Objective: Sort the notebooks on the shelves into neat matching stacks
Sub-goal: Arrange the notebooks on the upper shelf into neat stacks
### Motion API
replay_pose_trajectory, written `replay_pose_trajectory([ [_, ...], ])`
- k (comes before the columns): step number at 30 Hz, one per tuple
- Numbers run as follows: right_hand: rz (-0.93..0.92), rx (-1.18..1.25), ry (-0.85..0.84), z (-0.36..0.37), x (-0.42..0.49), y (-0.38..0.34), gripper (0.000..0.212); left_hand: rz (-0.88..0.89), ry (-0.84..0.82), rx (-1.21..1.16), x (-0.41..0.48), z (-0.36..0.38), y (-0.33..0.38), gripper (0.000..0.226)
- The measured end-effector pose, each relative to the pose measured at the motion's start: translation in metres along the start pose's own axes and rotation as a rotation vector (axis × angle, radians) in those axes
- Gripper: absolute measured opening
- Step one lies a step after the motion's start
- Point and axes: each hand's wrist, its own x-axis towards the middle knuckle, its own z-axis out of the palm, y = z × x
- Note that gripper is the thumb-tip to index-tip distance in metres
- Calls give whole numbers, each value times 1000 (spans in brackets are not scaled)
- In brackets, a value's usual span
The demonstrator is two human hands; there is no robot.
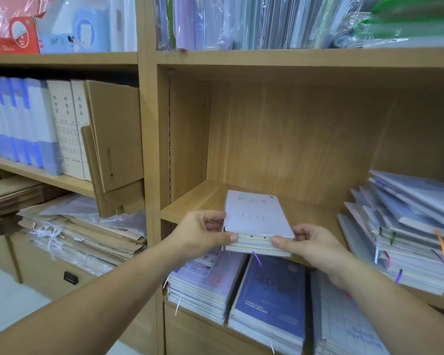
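Lavender-white notebook stack [258,219] at front edge of wooden shelf [190,203], gripped at both ends: left hand [203,234] and right hand [312,245], thumbs on near edge, fingers curled round the sides. Messy pile [408,226] to its right, not touching; blue notebooks [269,295] on shelf below

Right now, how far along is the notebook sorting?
Done: the lower stacks, including the blue-cover stack, look fairly squared. In hand: the left grip and right grip pinch a small white-cover stack at the front edge of the middle shelf. Left: the slumped pile on that shelf's right is jumbled.
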Motion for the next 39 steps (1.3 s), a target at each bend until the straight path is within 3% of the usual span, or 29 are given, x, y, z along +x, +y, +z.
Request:
replay_pose_trajectory([
  [5, -9, -22, -20, 1, 2, 9, 80, -2, -55, 56, -1, -7, 4, 45],
  [10, -41, -30, -8, 2, -1, 10, 45, 22, -73, 208, -3, -5, 5, 46],
  [13, -57, -43, -46, 1, -4, 7, 42, 21, -22, 485, -3, -9, 2, 35],
  [17, -32, -108, -69, 1, -2, 5, 40, 45, -40, 579, -2, -2, -6, 20],
  [20, -31, -127, -86, 0, -2, 6, 43, 89, 8, 705, 1, 3, -10, 27],
  [32, -52, -208, -78, 1, -5, 3, 35, 79, 19, 750, 1, 12, -18, 34],
  [39, -86, -458, -59, -1, -5, 1, 29, 59, -77, 1068, 12, 16, 0, 44],
])
